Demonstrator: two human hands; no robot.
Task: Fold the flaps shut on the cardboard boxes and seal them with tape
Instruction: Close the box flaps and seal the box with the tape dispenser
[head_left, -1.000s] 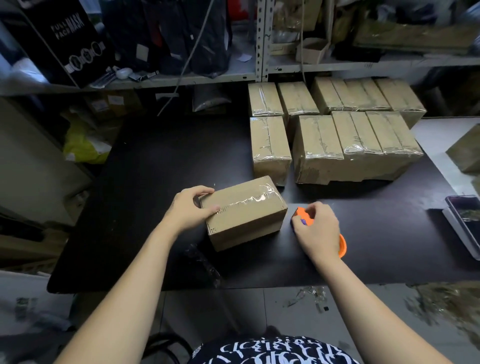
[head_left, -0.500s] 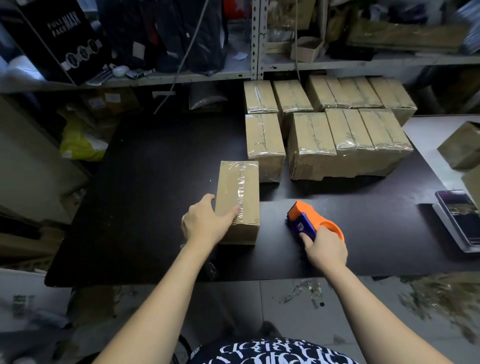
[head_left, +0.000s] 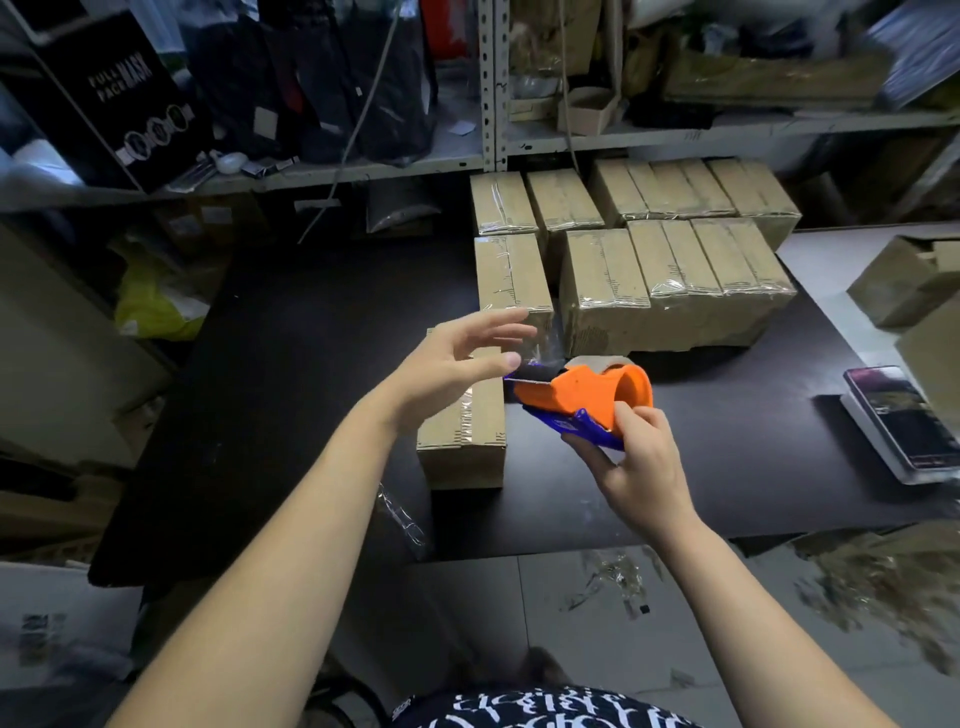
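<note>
Now, nearest: the right hand (head_left: 636, 467) curls round the blue handle of the orange-and-blue plastic tape dispenser (head_left: 587, 397), which it holds in the air above the table, just right of the box. The dispenser's mouth points left and its roll end points right. The left hand (head_left: 452, 364) hovers above the box with its fingers straight and spread and the thumb tip close to the dispenser's mouth. Whether it touches the clear tape end, I cannot tell.

Below the left hand, the small brown cardboard box (head_left: 462, 447) lies flat on the black table (head_left: 311, 364), flaps shut, with a clear tape strip along its top. Its long axis runs away from the person, and a short end faces the near table edge.

Judgement: the box looks light and stiff, and its taped top looks slick, so it is better held by the bare side walls. The tape end is thin and clingy and is best pinched at a corner, clear of the cutter.

Farther back stands a stack of sealed brown boxes (head_left: 675, 275), well apart from this one.
</note>
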